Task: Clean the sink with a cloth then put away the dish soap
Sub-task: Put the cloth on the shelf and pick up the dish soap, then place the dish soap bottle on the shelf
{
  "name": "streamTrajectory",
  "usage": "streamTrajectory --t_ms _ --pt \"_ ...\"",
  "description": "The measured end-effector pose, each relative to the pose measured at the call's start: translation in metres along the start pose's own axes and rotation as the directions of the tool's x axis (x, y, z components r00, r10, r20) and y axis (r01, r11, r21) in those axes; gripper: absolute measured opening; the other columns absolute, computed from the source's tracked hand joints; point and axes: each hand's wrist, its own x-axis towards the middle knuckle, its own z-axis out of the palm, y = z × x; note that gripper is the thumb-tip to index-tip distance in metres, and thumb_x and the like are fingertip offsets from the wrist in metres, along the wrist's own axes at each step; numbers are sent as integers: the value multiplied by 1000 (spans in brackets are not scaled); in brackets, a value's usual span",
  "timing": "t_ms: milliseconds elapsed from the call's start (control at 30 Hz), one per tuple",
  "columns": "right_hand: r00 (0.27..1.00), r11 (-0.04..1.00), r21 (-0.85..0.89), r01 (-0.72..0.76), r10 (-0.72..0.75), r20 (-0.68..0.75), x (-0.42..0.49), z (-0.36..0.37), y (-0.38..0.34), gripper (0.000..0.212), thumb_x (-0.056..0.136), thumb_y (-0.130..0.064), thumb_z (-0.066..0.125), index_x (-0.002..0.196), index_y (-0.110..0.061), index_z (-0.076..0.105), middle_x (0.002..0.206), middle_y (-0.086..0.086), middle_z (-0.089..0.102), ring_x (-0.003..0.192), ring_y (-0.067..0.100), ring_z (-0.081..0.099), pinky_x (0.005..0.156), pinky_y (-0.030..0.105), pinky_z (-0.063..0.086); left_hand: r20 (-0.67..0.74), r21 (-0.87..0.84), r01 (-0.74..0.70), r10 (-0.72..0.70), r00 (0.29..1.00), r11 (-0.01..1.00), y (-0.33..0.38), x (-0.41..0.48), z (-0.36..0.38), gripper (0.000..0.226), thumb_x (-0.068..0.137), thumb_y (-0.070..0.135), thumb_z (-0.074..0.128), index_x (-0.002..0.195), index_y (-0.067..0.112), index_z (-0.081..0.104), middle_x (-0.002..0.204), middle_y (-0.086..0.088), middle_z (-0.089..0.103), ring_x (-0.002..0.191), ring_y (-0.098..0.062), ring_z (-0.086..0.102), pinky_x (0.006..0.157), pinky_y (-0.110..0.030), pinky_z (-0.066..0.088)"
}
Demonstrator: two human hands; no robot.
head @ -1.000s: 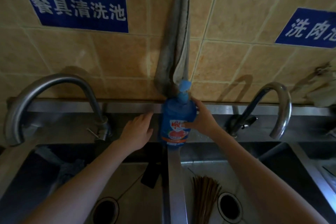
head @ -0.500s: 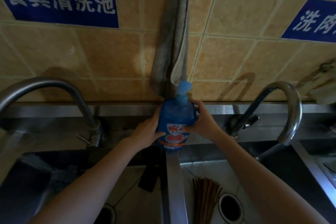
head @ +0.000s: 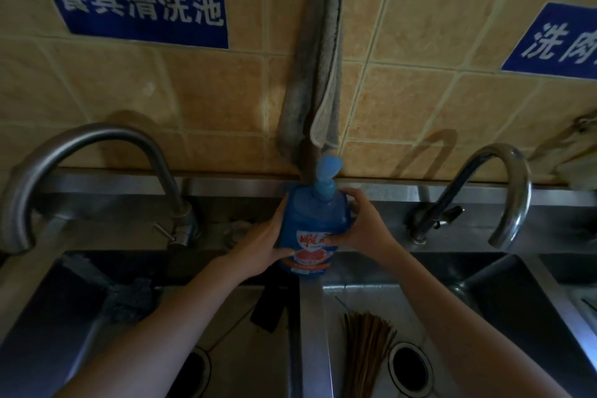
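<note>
One cloth (head: pixel 311 90) just above dish soap (head: pixel 315 220)

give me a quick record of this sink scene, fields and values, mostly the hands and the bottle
soap bottle: blue, pump top, upright, at the back end of the strip between the two basins
left hand: grips the bottle's left side
right hand: grips the bottle's right side, thumb on the label
cloth: hangs on the tiled wall, right behind the pump
taps: left tap and right tap, one per basin
right basin: bundle of thin sticks beside the drain
</note>
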Motion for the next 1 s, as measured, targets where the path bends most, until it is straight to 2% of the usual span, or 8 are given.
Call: streamTrajectory --t_ms 67,233,433,567,700,800,867,1000 --pt "1000 1000 5 30 -30 2 -7 0 -4 92 53 -2 89 126 -21 37 127 1 51 113 11 54 72 12 53 -25 -9 -2 2 1000 1000 3 -8 2 105 85 28 65 135 55 -23 154 3 24 135 -16 32 102 -34 36" --pt "997 997 25 71 -71 9 -21 -3 -22 90 53 -3 90 125 -20 38 130 6 54 116 19 57 82 29 56 -32 -72 -36 34 999 997 20 -25 -6 102 87 26 63 136 55 -22 155 7 19 138 -11 25 110 -44 33" --pt "989 990 24 138 -139 45 -36 -8 -58 88 52 -1 89 122 -25 40 124 1 56 111 15 59 74 17 56 -94 -173 -100 85 992 980 49 -54 -24 95 87 26 63 142 50 -11 155 17 12 140 2 15 113 -34 25" --pt "979 980 56 192 -195 66 -47 -5 -83 86 52 6 87 114 -32 43 115 -8 58 103 7 61 75 17 55 -164 -210 -112 78 983 971 63 -82 -36 90 86 30 64 143 51 -3 153 18 19 139 0 20 112 -39 29" --pt "971 976 71 204 -211 111 -60 6 -112 89 48 -1 91 123 -26 49 115 -12 63 107 7 62 81 25 56 -226 -278 -128 65 972 952 75 -121 -48 85 86 33 64 141 55 2 146 32 23 135 7 24 106 -23 32" --pt "954 965 96 244 -257 157 -68 22 -134 86 48 3 90 116 -32 52 102 -18 68 96 -2 66 71 17 55 -310 -273 -106 17 951 956 82 -154 -59 88 84 28 65 136 62 3 137 45 23 131 14 25 100 -11 34" --pt "937 956 99 275 -290 194 -73 35 -149 84 48 4 90 113 -33 50 99 -19 68 93 -5 66 70 15 54 -358 -295 -92 -20 933 951 83 -179 -67 88 81 29 67 135 63 6 137 42 26 128 17 27 95 -5 35" --pt "887 934 140 329 -356 295 -86 70 -180 87 50 -2 90 123 -24 46 111 -12 64 99 0 65 75 21 57 -465 -265 -52 -80 882 963 82 -229 -85 87 85 23 67 136 61 7 137 40 27 126 19 27 89 2 32"
